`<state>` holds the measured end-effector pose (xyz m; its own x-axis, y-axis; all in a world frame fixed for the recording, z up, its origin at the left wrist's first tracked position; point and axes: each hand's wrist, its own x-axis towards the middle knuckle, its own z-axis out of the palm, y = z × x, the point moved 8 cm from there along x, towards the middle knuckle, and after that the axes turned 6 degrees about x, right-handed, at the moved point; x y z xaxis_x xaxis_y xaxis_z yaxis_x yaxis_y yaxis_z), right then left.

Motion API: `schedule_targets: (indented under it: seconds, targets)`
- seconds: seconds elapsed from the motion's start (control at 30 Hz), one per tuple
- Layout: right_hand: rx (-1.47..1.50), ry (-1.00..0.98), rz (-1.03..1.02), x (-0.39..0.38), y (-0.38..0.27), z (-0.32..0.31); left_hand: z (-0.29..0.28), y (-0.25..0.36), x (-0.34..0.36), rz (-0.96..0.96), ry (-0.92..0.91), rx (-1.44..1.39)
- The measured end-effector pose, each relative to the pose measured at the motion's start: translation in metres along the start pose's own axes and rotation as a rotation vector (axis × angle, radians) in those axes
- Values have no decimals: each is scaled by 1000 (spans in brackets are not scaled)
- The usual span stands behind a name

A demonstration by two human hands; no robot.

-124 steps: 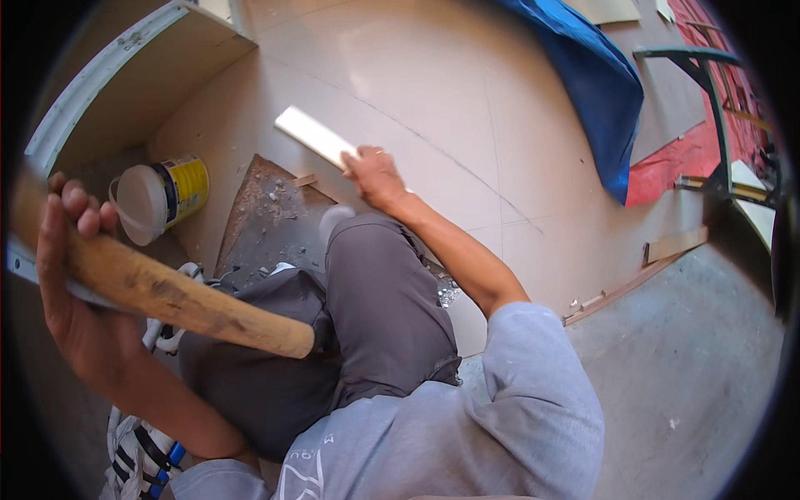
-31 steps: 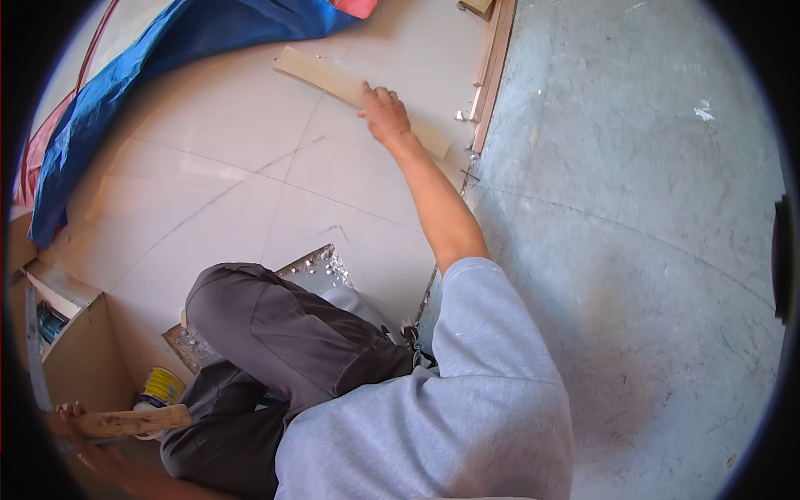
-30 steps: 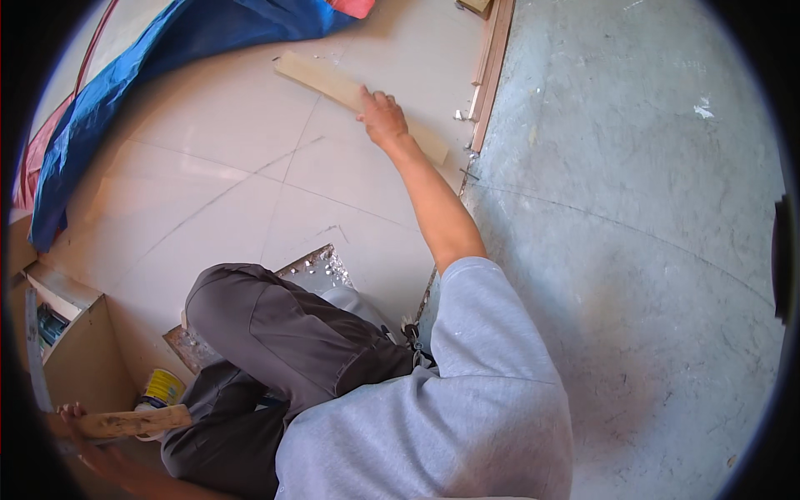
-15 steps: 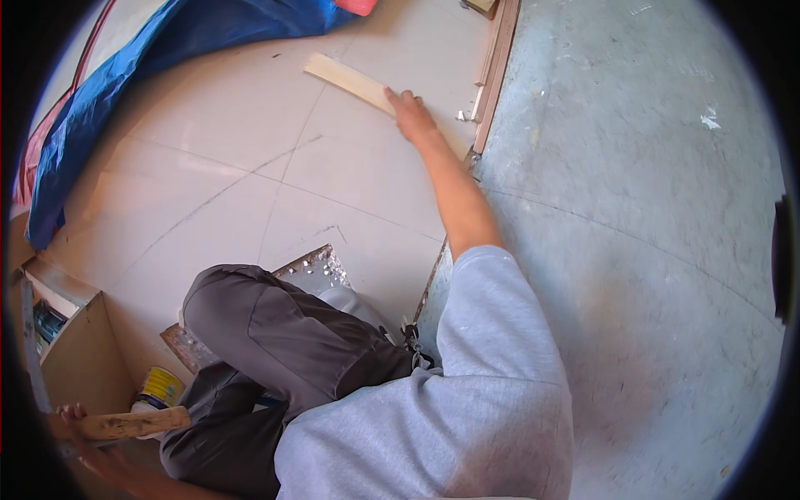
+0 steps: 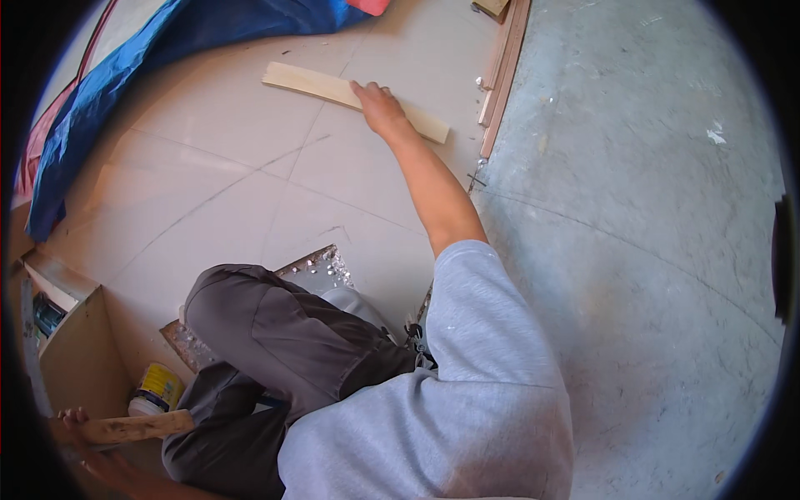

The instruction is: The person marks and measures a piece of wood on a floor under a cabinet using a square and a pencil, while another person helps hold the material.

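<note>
Ahead of me, a flat pale wooden board (image 5: pixel 312 86) lies slanted across the floor tiles. My right hand (image 5: pixel 382 108) grips it from above around its middle, fingers curled over the far edge. At the lower left, my left hand (image 5: pixel 83 446) is closed around a rough wooden bar (image 5: pixel 142 427), with fingertips showing above it. The bar's far left end is lost in the dark rim of the view. Just beyond it stands a yellow and white tub (image 5: pixel 158 388).
An open wooden box (image 5: pixel 83 350) stands on the left. Blue sheeting (image 5: pixel 167 54) covers the upper left. Long brown strips (image 5: pixel 502 75) lie along the seam with the grey floor (image 5: pixel 633 208). A debris-strewn metal sheet (image 5: pixel 321 271) sits beside my knee.
My right hand and the pale board have shifted left, away from the brown strips, and the board's right end now shows. My left hand and the wooden bar have barely moved.
</note>
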<state>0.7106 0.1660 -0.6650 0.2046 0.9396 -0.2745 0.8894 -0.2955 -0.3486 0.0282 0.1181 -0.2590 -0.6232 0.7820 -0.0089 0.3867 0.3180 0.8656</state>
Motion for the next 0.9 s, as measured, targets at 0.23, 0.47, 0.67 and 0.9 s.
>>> schedule_targets:
  seconds: [0.23,0.47,0.67,0.9]
  targets:
    - [-93,79,137,-25,98,-21,-12,-16,14,8,-24,4]
    - [14,32,102,-42,32,-19,3,10,-6,372,-258,147]
    - [83,-20,201,-57,54,-7,-1,-17,24,-40,-104,-94]
    - [31,76,181,-67,104,-9,9,-5,6,-30,-18,-17]
